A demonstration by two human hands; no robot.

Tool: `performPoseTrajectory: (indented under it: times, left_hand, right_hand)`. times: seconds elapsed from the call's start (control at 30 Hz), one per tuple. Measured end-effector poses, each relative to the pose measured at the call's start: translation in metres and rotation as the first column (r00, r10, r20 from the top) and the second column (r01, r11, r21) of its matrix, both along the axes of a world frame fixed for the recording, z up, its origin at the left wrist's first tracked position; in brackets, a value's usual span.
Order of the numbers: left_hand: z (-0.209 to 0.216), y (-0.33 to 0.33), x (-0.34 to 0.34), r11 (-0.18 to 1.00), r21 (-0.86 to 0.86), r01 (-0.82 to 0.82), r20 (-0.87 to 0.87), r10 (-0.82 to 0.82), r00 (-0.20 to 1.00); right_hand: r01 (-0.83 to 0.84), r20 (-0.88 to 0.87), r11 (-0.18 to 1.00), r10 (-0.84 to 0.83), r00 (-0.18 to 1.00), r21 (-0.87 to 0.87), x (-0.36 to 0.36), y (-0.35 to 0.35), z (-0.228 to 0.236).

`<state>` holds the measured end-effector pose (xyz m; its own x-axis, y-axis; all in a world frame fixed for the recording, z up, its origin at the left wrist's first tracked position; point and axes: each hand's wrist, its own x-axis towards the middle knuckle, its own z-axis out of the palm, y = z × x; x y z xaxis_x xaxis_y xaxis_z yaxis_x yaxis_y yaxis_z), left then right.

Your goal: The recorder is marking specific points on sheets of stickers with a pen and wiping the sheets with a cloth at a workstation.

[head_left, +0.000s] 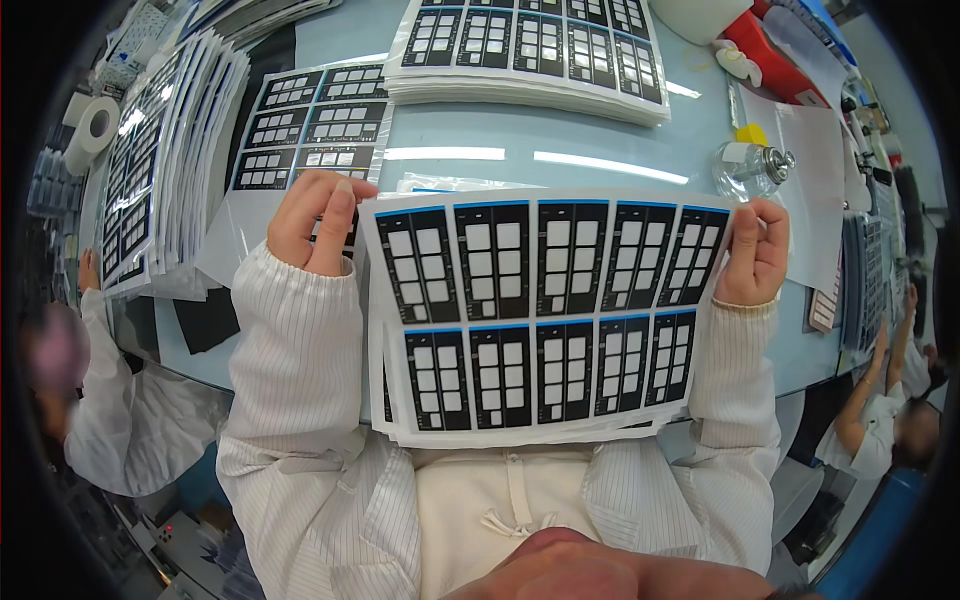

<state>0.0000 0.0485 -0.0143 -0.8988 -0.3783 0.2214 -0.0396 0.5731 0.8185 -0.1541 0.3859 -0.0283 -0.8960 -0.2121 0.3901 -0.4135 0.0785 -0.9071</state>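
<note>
A printed sheet, white with two rows of black panels topped by blue strips, is held up in front of me by its upper corners. My left hand pinches the upper left corner between thumb and fingers. At the upper right corner, my right hand grips the same sheet with its fingers curled. More sheets show under its left and lower edges; whether they are held too I cannot tell. Beyond its top edge, part of a clear plastic film lies on the table.
A thick stack of printed sheets lies at the far middle, and another stack leans at the left. A glass bottle with a metal top stands at the right, by a red container. A tape roll sits far left. Co-workers sit at both sides.
</note>
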Motion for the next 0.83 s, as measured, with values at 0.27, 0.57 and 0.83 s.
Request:
performPoseTrajectory:
  times: [0.27,0.57,0.83]
  left_hand:
    - [0.007,-0.013,0.008,0.946,0.057,0.318,0.082,-0.322,0.943]
    - [0.015,-0.005,0.017,0.978,-0.073,0.194,-0.031,-0.197,0.98]
    - [0.019,-0.004,0.022,0.986,-0.066,0.155,-0.017,-0.156,0.988]
  right_hand:
    - [0.023,0.111,0.998,-0.016,0.994,-0.057,-0.003,0.002,-0.005]
    - [-0.131,0.41,0.988,0.088,0.908,0.078,-0.012,0.015,0.0]
    - [-0.077,0.272,0.994,0.053,0.961,0.079,-0.004,0.014,0.002]
